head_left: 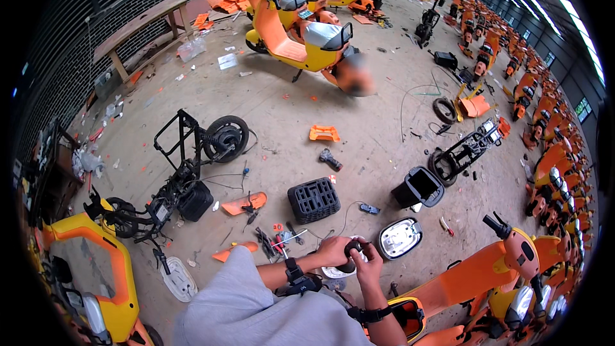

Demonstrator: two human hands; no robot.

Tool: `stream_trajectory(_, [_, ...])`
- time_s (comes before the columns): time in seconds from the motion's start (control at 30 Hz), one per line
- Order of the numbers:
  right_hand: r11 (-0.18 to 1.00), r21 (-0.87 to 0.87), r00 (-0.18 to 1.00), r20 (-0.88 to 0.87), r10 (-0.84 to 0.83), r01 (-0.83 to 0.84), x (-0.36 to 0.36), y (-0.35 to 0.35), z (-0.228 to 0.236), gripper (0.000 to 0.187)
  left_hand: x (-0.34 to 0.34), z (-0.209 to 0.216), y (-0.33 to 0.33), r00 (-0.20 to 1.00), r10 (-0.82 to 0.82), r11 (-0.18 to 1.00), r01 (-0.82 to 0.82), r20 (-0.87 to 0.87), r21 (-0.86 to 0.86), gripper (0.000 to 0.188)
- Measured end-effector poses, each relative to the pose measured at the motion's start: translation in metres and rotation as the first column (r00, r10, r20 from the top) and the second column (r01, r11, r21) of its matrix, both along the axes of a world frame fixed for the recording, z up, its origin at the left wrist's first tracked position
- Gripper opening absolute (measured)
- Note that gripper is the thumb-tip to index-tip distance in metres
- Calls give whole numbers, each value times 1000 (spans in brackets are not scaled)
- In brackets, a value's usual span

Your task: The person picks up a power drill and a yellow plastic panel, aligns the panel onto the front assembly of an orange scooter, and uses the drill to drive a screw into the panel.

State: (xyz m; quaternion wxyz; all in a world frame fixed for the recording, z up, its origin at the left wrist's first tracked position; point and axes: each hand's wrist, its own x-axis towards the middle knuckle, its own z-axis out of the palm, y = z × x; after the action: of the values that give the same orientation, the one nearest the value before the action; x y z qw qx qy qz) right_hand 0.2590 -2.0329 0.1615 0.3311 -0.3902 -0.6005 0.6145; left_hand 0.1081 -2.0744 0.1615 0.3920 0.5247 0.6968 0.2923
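In front of my body my two hands meet around a small dark round part (351, 250), whose exact kind I cannot make out. My left hand (332, 252) grips it from the left, fingers curled. From the right, my right hand (367, 265) closes on it with thumb and fingers. Just under the hands lies a white shell (336, 273), partly hidden by them. An upturned seat with a white underside (400, 239) lies to the right on the floor. Left of my left forearm are red-handled hand tools (277, 242) and other dark tools.
A black plastic crate (314, 200), a cordless drill (330, 159) and a black bin (419, 187) stand ahead. A stripped scooter frame (176, 189) lies left. An orange scooter (461, 275) is close on my right; a yellow-orange scooter (298, 41) stands farther off.
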Motion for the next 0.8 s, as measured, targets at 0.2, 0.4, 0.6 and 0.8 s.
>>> stream_trajectory(0.2, [984, -112, 981, -152, 120, -137, -15, 7, 21, 36, -26, 22, -7, 996, -22, 1000, 24, 91, -20, 42])
stream_trajectory(0.4, [997, -77, 996, -76, -36, 30, -36, 1, 1, 38, -22, -1, -3, 989, 144, 987, -145, 21, 73, 33])
stream_trajectory(0.6, [984, 6, 983, -44, -178, 178, -26, 5, 13, 35, -13, 17, 24, 995, 39, 992, -27, -94, 125, 34])
stream_trajectory(0.8, [929, 343, 954, 298, 31, -137, 45, 9, 57, 75, -22, 45, 62, 920, 19, 995, -55, 392, 80, 16])
